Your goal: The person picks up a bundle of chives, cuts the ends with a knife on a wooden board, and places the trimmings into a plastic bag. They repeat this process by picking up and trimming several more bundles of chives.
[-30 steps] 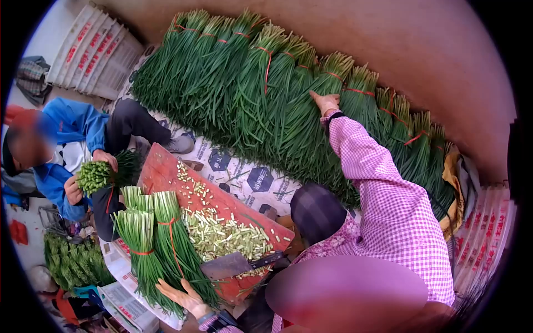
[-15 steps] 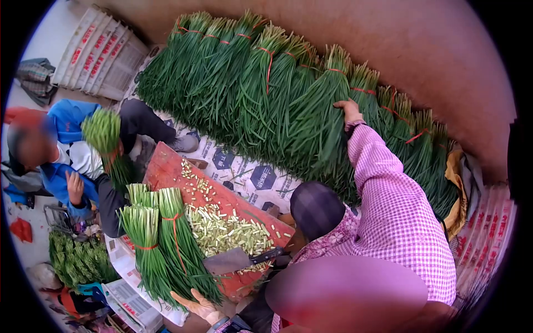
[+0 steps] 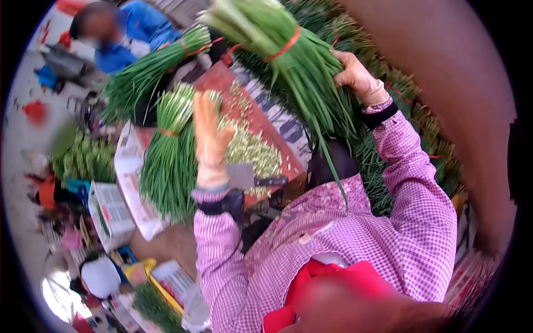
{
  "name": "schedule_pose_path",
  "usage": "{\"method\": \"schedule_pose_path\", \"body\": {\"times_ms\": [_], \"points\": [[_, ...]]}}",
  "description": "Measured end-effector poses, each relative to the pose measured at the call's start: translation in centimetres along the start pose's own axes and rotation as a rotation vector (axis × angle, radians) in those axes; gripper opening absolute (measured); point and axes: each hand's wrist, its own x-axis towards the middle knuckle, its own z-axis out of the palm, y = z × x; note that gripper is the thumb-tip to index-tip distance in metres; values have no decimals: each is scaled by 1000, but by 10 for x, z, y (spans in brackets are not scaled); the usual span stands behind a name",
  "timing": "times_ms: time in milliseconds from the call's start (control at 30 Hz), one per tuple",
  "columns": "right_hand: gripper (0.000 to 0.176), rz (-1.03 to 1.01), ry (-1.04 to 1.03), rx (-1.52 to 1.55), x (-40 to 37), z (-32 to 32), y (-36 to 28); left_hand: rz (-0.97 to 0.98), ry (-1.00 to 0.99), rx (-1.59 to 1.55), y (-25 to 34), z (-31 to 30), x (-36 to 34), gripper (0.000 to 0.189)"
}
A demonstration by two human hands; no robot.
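My right hand (image 3: 358, 77) is wrapped round the leaves of a large bundle of garlic chives (image 3: 311, 72), lifted over the far end of the board. A red band ties this bundle near its pale cut ends, and long leaves hang down from it. My left hand (image 3: 210, 139) is open, its fingers stretched out, with nothing in it. It overlaps the edge of banded chive bundles (image 3: 166, 150) lying left of the board. Just right of my left wrist, a cleaver (image 3: 241, 175) with a black handle rests on the red board (image 3: 277, 133). Chopped pale stem ends (image 3: 258, 152) are strewn across that board.
Across the board, a person in a blue jacket (image 3: 147, 22) is beside another banded chive bundle (image 3: 150, 72). Rows of chive bundles (image 3: 377, 172) line the brown wall (image 3: 444, 100) at right. Boxes (image 3: 111, 213) and more greens (image 3: 86, 158) are at left.
My right hand has lifted a chive bundle from the row by the wall and brought it over the board. My left hand has risen beside the lying bundles. The view has turned.
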Motion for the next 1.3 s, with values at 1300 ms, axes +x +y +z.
{"method": "schedule_pose_path", "body": {"times_ms": [1300], "points": [[37,392,-151,149,-128,187,25,-757,-243,983,-54,-106,-197,103]]}}
